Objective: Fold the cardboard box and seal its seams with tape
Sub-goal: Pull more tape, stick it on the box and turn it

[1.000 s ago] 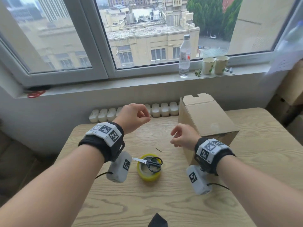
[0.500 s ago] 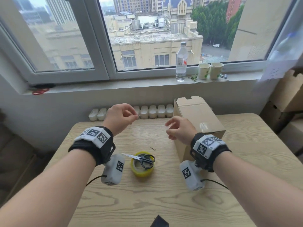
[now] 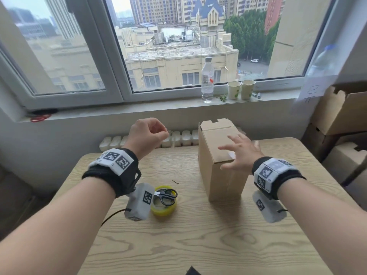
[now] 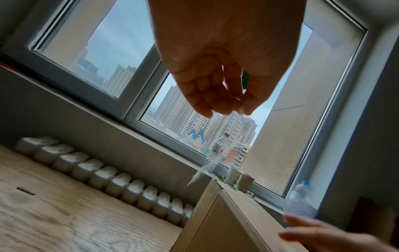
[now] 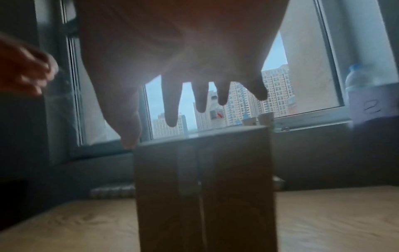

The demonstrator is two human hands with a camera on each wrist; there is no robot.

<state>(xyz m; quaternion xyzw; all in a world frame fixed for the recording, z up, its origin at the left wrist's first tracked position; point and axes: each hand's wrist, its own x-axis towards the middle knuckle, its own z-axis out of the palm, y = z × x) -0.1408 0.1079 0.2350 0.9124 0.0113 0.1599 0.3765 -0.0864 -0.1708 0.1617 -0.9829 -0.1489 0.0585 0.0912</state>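
Observation:
A tall brown cardboard box (image 3: 218, 155) stands upright on the wooden table (image 3: 198, 245), its top flaps folded down and one tabbed flap sticking up at the far edge. My right hand (image 3: 238, 153) hovers over the box top with fingers spread; in the right wrist view the fingers (image 5: 170, 110) hang just above the box (image 5: 202, 187). My left hand (image 3: 149, 133) is raised left of the box and pinches a clear strip of tape (image 4: 215, 158) that dangles from its fingertips. A yellow tape roll (image 3: 163, 205) lies near the left wrist.
Black-handled scissors (image 3: 165, 195) rest on the tape roll. A small dark scrap (image 3: 175, 182) lies on the table. A water bottle (image 3: 207, 80) and two paper cups (image 3: 241, 89) stand on the sill. Larger cardboard boxes (image 3: 345, 112) are stacked at the right.
My right hand has let go of the tape strip, opened, and moved right to above the box top. The left hand keeps the strip and has risen slightly.

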